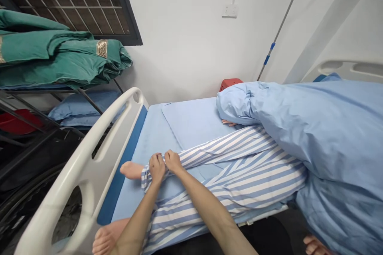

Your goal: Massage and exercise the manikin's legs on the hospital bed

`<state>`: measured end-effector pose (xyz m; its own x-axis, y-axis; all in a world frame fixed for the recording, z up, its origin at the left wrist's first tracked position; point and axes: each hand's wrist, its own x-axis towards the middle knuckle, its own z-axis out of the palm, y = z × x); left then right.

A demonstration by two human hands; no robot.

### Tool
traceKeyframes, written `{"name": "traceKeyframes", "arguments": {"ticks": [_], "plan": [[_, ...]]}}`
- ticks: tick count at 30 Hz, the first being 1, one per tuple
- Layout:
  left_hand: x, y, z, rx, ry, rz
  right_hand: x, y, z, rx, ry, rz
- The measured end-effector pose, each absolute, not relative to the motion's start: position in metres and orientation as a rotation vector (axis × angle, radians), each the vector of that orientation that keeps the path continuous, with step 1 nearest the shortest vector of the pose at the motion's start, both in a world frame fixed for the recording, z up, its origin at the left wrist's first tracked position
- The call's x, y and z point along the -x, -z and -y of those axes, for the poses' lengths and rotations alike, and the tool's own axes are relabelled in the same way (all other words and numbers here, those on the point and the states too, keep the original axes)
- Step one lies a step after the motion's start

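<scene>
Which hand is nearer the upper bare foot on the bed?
Left. The left hand, on the striped trouser leg, is nearest the bare foot; the right hand is beside it, farther from the foot.

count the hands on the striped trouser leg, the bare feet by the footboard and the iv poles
hands on the striped trouser leg: 2 (left hand, right hand)
bare feet by the footboard: 2 (one foot, other foot)
iv pole: 1
total: 5
</scene>
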<state>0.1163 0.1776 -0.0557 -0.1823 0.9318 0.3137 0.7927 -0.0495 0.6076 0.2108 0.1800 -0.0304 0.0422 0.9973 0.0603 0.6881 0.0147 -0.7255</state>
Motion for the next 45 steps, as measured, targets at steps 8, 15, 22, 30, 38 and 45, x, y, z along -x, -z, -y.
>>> {"name": "traceKeyframes", "arguments": {"ticks": [8, 15, 22, 30, 38, 45], "plan": [[-0.152, 0.054, -0.194, -1.509, -1.201, -1.733, -0.270, 0.018, -0.192, 1.732, -0.594, 1.611], [-0.195, 0.050, -0.210, -1.314, -1.196, -1.726, -0.319, 0.014, -0.192, 1.686, -0.498, 1.623], [-0.243, 0.045, -0.216, -1.403, -1.163, -1.589, -0.371, 0.024, -0.193, 1.711, -0.513, 1.587], [-0.303, 0.036, -0.217, -1.458, -1.162, -1.521, -0.420, 0.022, -0.195, 1.743, -0.529, 1.632], [-0.370, 0.035, -0.214, -1.525, -1.152, -1.420, -0.480, 0.014, -0.192, 1.781, -0.452, 1.553], [-0.416, 0.034, -0.214, -1.479, -1.202, -1.417, -0.516, 0.009, -0.186, 1.768, -0.438, 1.489]]}}
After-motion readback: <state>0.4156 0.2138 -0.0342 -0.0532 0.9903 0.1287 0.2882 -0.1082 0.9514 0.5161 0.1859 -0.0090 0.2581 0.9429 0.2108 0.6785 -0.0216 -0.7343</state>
